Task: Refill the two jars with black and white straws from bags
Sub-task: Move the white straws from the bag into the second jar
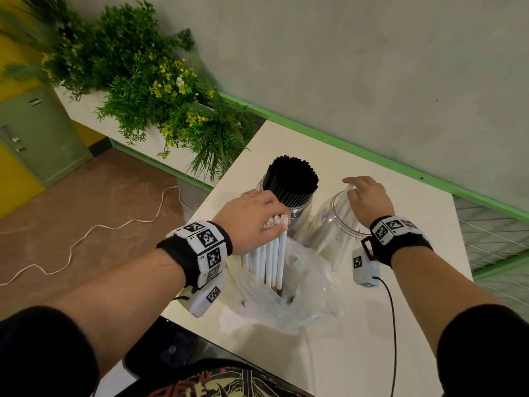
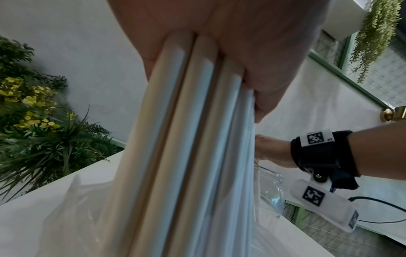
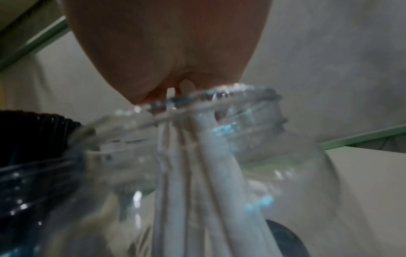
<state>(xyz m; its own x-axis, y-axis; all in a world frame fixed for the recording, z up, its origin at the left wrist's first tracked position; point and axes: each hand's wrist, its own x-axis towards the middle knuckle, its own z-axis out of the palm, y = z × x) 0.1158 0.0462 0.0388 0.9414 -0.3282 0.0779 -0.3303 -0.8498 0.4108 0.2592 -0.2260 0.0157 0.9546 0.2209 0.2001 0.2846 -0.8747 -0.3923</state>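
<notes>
Nearest to me, a crumpled clear plastic bag (image 1: 286, 299) lies open on the white desk (image 1: 357, 353). My left hand (image 1: 252, 219) is above it, its fingers (image 1: 274, 202) curled tight around the top ends of a bundle of white straws (image 1: 272, 259). The straws stand upright, their lower ends still down inside the bag. From the left wrist view the same white straws (image 2: 186, 139) run straight down out of my left hand's (image 2: 241, 43) closed grip.

Just beyond the bag, to the right, stands a clear jar (image 1: 337, 224) with a few white straws leaning inside it. My right hand (image 1: 366, 200) rests on its open mouth, fingers bent over the far rim and holding it. In the right wrist view, the jar's threaded rim (image 3: 230, 99) sits directly under my right hand (image 3: 167, 52), though the blur hides exactly how the fingers lie.

Just left of it, and slightly farther away, a second clear jar (image 1: 300, 213) is packed full of black straws (image 1: 292, 179) standing upright, well above its rim.

Beyond the desk's left edge, green plants with yellow flowers (image 1: 160, 90) fill a white planter.
</notes>
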